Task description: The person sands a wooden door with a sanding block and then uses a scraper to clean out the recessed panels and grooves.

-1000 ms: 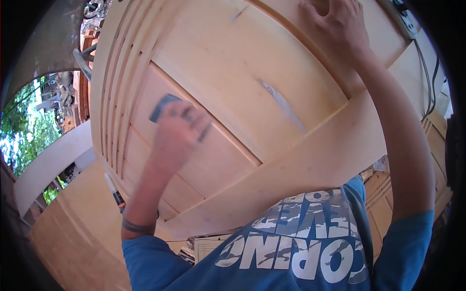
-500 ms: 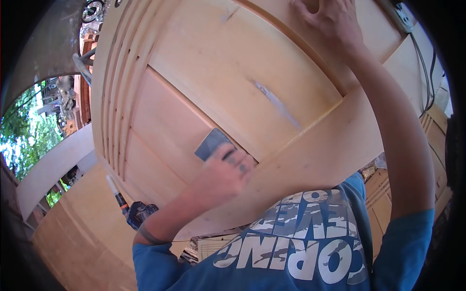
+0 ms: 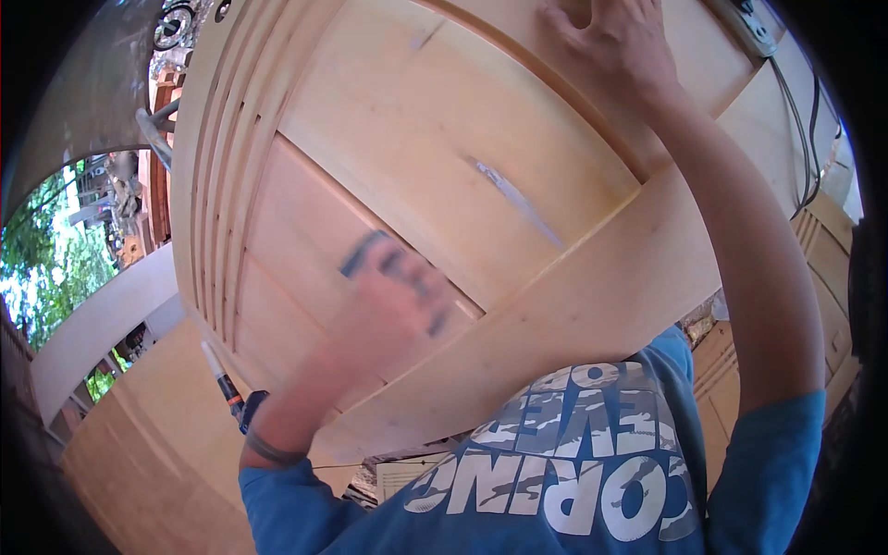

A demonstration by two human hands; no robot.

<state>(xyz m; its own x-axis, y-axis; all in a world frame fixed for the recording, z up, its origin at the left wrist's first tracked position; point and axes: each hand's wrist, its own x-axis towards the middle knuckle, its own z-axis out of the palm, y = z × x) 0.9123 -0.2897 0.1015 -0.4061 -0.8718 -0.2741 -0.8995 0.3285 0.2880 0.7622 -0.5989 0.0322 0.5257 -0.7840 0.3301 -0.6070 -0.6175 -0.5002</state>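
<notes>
My left hand, smeared by motion, is closed around a grey piece of sandpaper and presses it against a wooden door panel. It is over the lower recessed section, beside a long groove. My right hand lies on the far right part of the door with its fingers apart, partly cut off by the top edge of the view. Between the hands, the middle section carries a whitish filler streak. A smaller pale patch shows higher up.
A dark tool with an orange band and white tip lies by my left forearm. At the upper right is a power strip with dark cables. A curved wooden board stands at the left, and slatted wood at the right.
My left hand has slid the sandpaper left and slightly up across the panel. The right hand stays in place on the wood; the whole view has shifted slightly.
</notes>
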